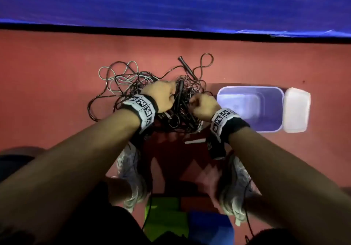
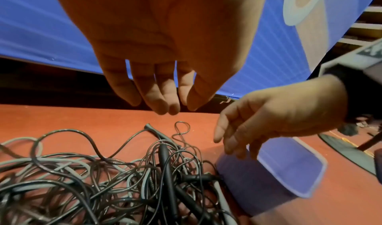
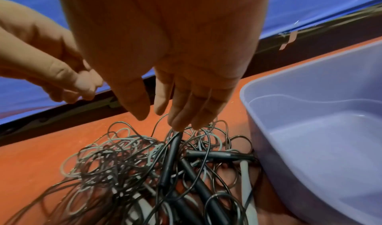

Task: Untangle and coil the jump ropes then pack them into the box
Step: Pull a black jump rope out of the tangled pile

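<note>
Both grips – above rope tangle

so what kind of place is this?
Probably a gym or sports hall: a red floor, a blue padded mat or wall beyond it, and tangled jump ropes beside a plastic box.

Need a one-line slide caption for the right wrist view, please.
Right hand reaches down, fingertips at a black handle in the tangled jump ropes, beside the empty lavender box.
</note>
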Motion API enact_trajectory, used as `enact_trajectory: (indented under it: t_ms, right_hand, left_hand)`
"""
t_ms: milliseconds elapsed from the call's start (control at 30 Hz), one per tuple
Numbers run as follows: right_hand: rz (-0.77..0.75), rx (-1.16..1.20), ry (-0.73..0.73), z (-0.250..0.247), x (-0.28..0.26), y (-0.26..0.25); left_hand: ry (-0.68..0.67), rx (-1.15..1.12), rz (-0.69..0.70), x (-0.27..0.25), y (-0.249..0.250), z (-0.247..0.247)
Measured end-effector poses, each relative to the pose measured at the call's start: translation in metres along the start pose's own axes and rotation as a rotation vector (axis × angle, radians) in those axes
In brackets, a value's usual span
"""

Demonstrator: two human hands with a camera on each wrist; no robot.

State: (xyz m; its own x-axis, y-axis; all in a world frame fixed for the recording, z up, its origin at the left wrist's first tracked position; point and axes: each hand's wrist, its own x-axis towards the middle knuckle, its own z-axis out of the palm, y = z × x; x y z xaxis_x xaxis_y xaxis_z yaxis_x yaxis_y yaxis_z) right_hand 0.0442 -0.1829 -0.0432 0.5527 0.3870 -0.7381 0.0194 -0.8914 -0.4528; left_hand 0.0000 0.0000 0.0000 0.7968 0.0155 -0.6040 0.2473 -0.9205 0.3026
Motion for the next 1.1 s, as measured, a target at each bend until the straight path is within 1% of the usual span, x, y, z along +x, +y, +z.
enact_trajectory:
  t_ms: [100,167,233,267,400,467,533,633,700,800,967,1100]
  right_hand:
    - [0.024,-0.003,0.072,0.016,0.043,0.006]
    - [0.057,-0.042,0.072,0.034,0.068,0.005]
    - [0.082,-0.048,0.057,0.055,0.08,0.003]
    - [0.074,-0.044,0.084,0.067,0.088,0.003]
    - [0.082,0.129,0.254,0.109,0.094,0.0]
    - [0.099,0.147,0.231,0.115,0.087,-0.005]
    - [0.106,0.103,0.16,0.107,0.077,-0.01]
    - [0.083,0.026,0.082,0.073,0.052,-0.013]
    - [0.075,0.002,0.071,0.044,0.035,-0.018]
    - [0.029,0.061,0.081,0.003,0.0,-0.033]
    - [-0.231,-0.095,0.186,-0.059,-0.076,-0.07]
    - [-0.46,-0.208,0.285,-0.095,-0.15,-0.095]
  left_hand:
    - [0.035,0.071,0.046,0.03,-0.005,0.028]
    - [0.051,0.096,0.045,0.039,-0.008,0.047]
    - [0.064,0.083,0.032,0.042,-0.016,0.061]
    - [0.08,0.09,0.032,0.043,-0.02,0.064]
    - [0.121,0.051,0.037,0.034,-0.03,0.066]
    - [0.151,0.002,0.03,0.025,-0.032,0.061]
    - [0.175,-0.05,0.015,0.016,-0.036,0.053]
    - [0.185,-0.066,0.015,0.006,-0.036,0.037]
    - [0.197,-0.063,0.027,-0.002,-0.029,0.023]
    - [0.252,-0.05,0.095,-0.016,-0.006,0.002]
    - [0.398,-0.016,0.237,-0.049,0.027,-0.033]
    - [0.574,0.138,0.318,-0.09,0.054,-0.075]
